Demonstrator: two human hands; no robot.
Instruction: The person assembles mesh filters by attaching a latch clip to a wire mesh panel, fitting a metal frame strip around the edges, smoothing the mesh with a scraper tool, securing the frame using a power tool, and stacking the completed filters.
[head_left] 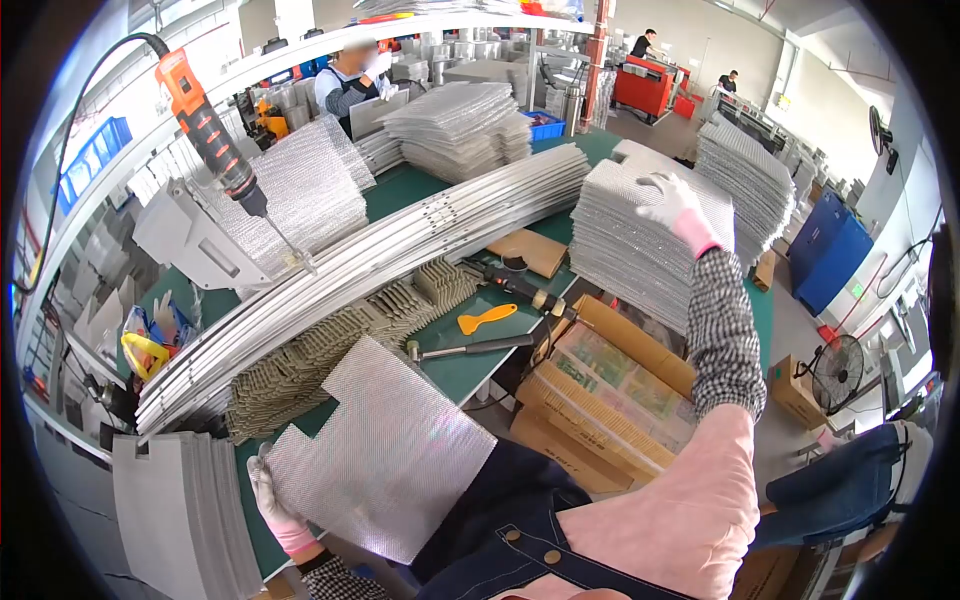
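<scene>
One sheet [390, 455], likely light, stiffish and slick, is pinched in the left hand [268, 495], best supported opposite that grip; right hand [668, 205] splayed.

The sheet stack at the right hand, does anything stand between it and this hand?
Nothing visible: the right hand is over the sheet stack, contact unclear. The open cardboard box stands nearer the body, not between them.
</scene>
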